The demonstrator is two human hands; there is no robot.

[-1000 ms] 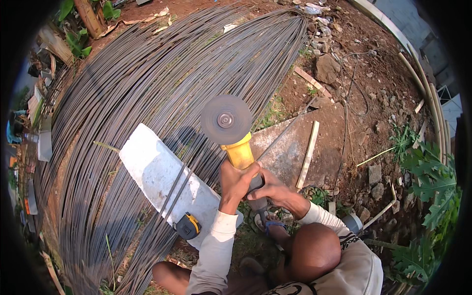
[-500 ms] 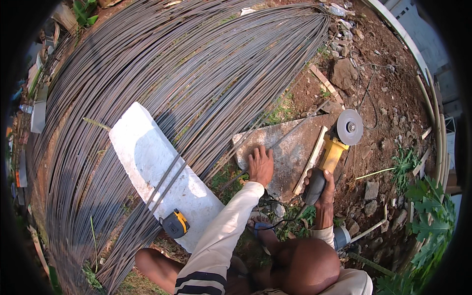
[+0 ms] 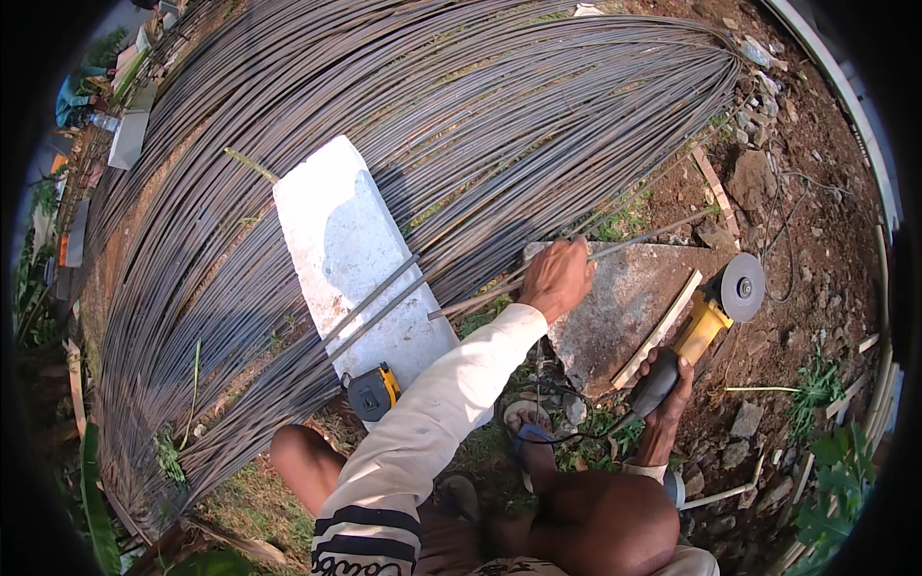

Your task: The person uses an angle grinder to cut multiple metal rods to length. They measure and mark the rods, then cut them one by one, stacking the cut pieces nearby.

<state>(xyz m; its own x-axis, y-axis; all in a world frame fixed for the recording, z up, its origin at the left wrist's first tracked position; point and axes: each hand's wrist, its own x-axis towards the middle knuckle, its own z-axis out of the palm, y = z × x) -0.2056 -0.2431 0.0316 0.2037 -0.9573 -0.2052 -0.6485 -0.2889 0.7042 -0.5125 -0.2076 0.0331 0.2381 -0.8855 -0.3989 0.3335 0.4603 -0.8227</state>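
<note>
Tape measure on slab; grinder at right

My left fingers hide a stretch of the thin steel rod, my sleeve covers part of the white slab, and the top edge crops the rebar bundle.
</note>
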